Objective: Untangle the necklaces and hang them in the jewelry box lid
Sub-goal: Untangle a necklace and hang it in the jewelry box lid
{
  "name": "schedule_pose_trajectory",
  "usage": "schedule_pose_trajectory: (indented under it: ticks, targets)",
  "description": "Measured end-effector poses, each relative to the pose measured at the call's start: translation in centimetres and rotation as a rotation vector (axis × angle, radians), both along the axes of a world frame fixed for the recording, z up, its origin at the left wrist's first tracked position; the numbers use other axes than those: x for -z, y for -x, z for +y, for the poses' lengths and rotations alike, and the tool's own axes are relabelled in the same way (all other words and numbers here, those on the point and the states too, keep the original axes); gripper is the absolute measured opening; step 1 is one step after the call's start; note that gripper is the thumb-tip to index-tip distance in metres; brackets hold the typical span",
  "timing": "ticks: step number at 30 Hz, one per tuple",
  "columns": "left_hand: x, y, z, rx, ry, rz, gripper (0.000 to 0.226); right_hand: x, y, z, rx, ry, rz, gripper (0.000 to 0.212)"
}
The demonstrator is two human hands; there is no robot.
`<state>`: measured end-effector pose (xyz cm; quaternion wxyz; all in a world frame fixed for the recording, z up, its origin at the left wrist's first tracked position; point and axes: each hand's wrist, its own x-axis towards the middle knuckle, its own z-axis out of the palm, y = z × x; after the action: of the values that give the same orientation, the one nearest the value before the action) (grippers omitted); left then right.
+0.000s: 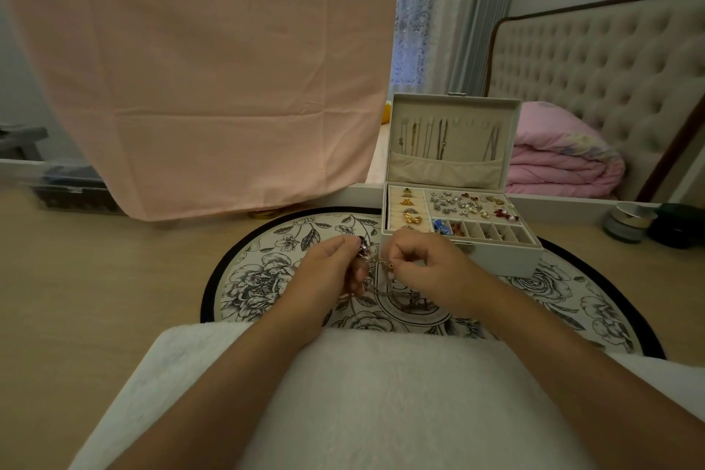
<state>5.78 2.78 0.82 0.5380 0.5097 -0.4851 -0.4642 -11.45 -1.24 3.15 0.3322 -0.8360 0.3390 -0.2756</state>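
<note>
Both hands are up over the round flower-print rug [267, 279]. The left hand [332, 273] pinches a purple pendant [362, 250] and the right hand [429, 271] pinches the chain, so the tangled necklaces [383, 292] hang between them. The jewelry box [496, 258] sits open just past the right hand, with a few chains hanging in its lid [469, 143]. There's wood floor [95, 279] all around, a pink sheet [210, 69] beyond the left hand, and a white towel [381, 393] under the wrists.

A shiny metal chain [385, 291] is glinting above the smooth printed rug [259, 279], the jewelry box [507, 259] is showing matt white walls and velvety beige lining, and fluffy white cloth [381, 393] is looking coarse-napped.
</note>
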Motion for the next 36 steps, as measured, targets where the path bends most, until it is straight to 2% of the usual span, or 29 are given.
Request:
schedule_pose_trajectory:
  ticks: [2, 4, 6, 7, 9, 12, 14, 17, 18, 21, 26, 31, 34, 36]
  targets:
    - [0.0, 0.1, 0.1, 0.024, 0.017, -0.052, 0.037, 0.1, 0.1, -0.2, -0.011, -0.099, -0.080, 0.022]
    - [-0.2, 0.2, 0.2, 0.039, 0.035, -0.053, 0.040, 0.4, 0.1, -0.3, -0.001, -0.286, -0.253, 0.029]
    - [-0.4, 0.4, 0.4, 0.040, 0.041, -0.023, 0.044, 0.4, -0.1, -0.2, 0.011, -0.423, -0.382, 0.028]
    - [-0.5, 0.4, 0.4, 0.028, 0.037, -0.004, 0.041, 0.4, -0.1, -0.2, 0.023, -0.428, -0.390, 0.026]
    - [-0.4, 0.3, 0.3, -0.007, 0.016, 0.004, 0.029, 0.3, -0.1, -0.1, 0.059, -0.377, -0.326, 0.016]
    - [0.0, 0.1, 0.0, -0.038, -0.017, -0.050, 0.026, 0.1, -0.4, 0.0, 0.128, -0.260, -0.194, 0.029]
    - [0.3, 0.0, -0.2, -0.058, -0.012, -0.124, 0.020, 0.1, -0.6, 0.0, 0.166, -0.201, -0.156, 0.029]
    - [0.2, -0.3, -0.3, -0.024, 0.048, -0.226, 0.006, 0.1, -0.2, -0.2, 0.183, -0.151, -0.071, 0.014]
    - [0.2, -0.6, -0.3, -0.005, 0.066, -0.216, 0.013, -0.1, 0.0, -0.3, 0.176, -0.142, -0.028, 0.009]
    - [0.2, -1.5, -0.4, 0.017, 0.184, -0.231, 0.019, -0.4, 0.1, 0.0, 0.093, -0.233, -0.013, 0.007]
    - [0.7, -1.7, -0.3, 0.034, 0.265, -0.335, 0.014, -0.9, 0.6, 0.1, 0.038, -0.471, -0.157, 0.024]
    - [0.0, -1.2, 0.2, 0.067, 0.328, -0.343, 0.038, -0.5, 0.4, -0.4, 0.113, -0.644, -0.260, 0.030]
    - [0.0, -0.8, 0.2, 0.019, 0.364, -0.400, 0.024, -0.2, 0.3, -0.4, 0.107, -0.681, -0.272, 0.023]
    - [-0.1, -0.8, 0.0, -0.030, 0.364, -0.353, 0.007, 0.2, 0.2, -0.5, 0.085, -0.696, -0.271, 0.022]
